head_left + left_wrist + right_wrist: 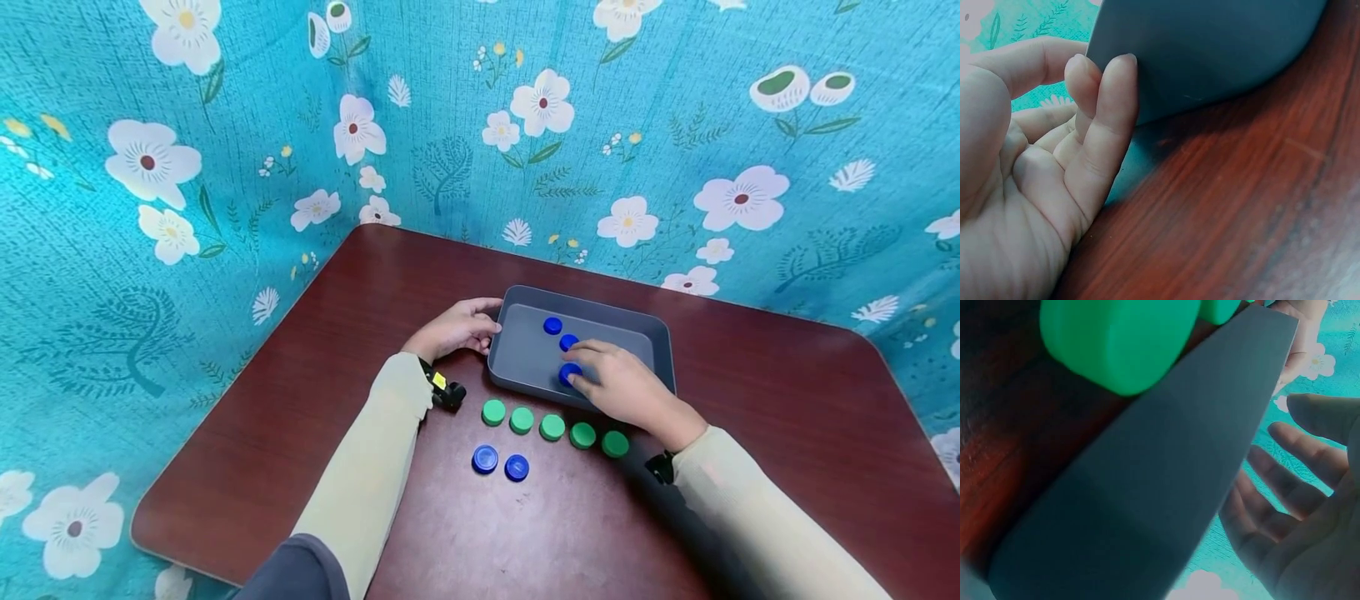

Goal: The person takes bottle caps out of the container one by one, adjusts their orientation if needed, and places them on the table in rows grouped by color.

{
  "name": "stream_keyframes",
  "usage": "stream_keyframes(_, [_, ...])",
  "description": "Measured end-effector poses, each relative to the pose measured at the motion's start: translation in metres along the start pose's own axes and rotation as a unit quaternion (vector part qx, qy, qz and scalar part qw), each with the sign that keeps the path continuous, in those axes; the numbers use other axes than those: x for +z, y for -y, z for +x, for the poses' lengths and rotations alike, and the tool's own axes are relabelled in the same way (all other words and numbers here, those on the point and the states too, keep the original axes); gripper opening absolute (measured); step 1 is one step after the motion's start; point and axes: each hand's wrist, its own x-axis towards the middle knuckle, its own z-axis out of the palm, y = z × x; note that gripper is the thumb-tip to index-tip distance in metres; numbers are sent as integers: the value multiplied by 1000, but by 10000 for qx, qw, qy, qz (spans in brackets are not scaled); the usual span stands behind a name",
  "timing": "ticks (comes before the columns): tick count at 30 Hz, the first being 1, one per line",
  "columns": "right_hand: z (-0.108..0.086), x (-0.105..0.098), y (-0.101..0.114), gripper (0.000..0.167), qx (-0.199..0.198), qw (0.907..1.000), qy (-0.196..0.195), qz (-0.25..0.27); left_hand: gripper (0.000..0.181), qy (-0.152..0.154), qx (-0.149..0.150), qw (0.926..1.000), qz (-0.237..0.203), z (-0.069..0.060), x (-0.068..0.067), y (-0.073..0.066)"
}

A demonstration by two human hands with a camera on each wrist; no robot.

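My left hand (pixel 459 327) is at the left end of a grey rectangular tray (pixel 517 379), gripping its wall. In the left wrist view, fingertips (pixel 1124 65) touch the tray's outer wall, and another digit passes behind the rim. Over the tray's front part is my right hand (pixel 618 383), fingers spread and loosely bent. A blue bottle cap (pixel 568 375) shows by its thumb; the right wrist view shows nothing between the fingers. Two more blue caps, one (pixel 552 326) farther back and one (pixel 568 342) near the fingertips, lie inside the tray.
Several green caps (pixel 552 427) form a row along the tray's front side. Nearer me, two blue caps (pixel 485 459) (pixel 517 467) lie on the brown wooden table (pixel 375 283). A turquoise flowered curtain (pixel 465 108) hangs behind and to the left.
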Motion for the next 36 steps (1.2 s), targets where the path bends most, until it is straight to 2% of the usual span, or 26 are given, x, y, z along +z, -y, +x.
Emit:
stream_keyframes(19, [7,16,-11,42,559,9968,545,172,62,-64,-43,10000,-5,1,-2,1])
stream_keyframes(36, [5,25,-19,40,364,9990,239,-21,64,2,-59,10000,-65,2,-1,1])
